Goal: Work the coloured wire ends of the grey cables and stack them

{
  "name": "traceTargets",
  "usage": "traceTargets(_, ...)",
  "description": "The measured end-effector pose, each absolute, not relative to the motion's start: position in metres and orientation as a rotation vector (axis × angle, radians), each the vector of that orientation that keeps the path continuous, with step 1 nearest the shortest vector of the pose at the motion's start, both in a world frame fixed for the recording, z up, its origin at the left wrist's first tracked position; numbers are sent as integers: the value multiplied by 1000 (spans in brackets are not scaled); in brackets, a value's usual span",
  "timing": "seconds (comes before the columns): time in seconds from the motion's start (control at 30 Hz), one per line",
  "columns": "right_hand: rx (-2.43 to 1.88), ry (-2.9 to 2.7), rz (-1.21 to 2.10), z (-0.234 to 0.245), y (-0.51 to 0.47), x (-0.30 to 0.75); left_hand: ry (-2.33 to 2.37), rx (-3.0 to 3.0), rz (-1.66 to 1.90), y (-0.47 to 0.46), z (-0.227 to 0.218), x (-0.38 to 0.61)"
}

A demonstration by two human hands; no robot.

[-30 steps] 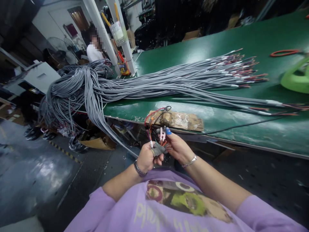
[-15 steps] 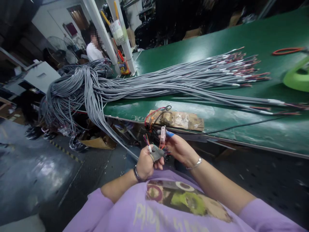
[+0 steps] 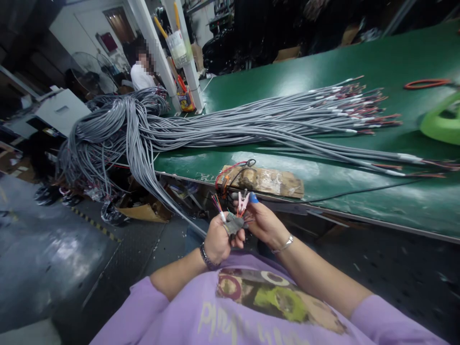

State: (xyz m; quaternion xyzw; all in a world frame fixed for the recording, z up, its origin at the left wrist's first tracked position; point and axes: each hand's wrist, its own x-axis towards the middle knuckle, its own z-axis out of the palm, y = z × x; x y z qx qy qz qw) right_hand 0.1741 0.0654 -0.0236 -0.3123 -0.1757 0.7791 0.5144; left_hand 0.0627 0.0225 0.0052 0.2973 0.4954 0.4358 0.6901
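Well, up high on the white post [image 3: 193, 72], a see-through cup [image 3: 178, 48] with yellow handles [image 3: 160, 26] poking out of the top. Down at the foot of the post, a yellow packet [image 3: 187, 102] with red handles [image 3: 181, 84] sticking up. Under the green bench [image 3: 413, 57], a brown cardboard box [image 3: 145, 212] with its flap folded out; too dark inside to tell what is in it.

On the yellow packet, pale letters on a dark band, but too small to read. On the purple shirt [image 3: 179, 321], big pale letters under a picture, hard to read too.

In the left hand [image 3: 219, 238], a bunch of thin, bright wires [image 3: 217, 204] with a white sleeve [image 3: 223, 217] round it, pinched tight by the thumb in a grey cover [image 3: 235, 225]. In the right hand [image 3: 268, 223], a little pink clip [image 3: 243, 201], pressed between the thumb with a blue cover [image 3: 253, 197] and a fingertip. Two arms of the clip apart at the top — cannot tell whether it bites a wire. Wires and clip close together, just in front of the bench edge, near a wooden block [image 3: 276, 183]. Behind, on the bench, a long heap of grey cables [image 3: 215, 125].
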Motion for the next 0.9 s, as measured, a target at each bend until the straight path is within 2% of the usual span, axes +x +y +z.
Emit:
traceTargets(0.53,-696,-327,1882,-21,65,171,1146,613,966,22,-1,63)
traceTargets(0.9,-645,-356,1992,-24,62,179,1102,825,990,11,-3,57)
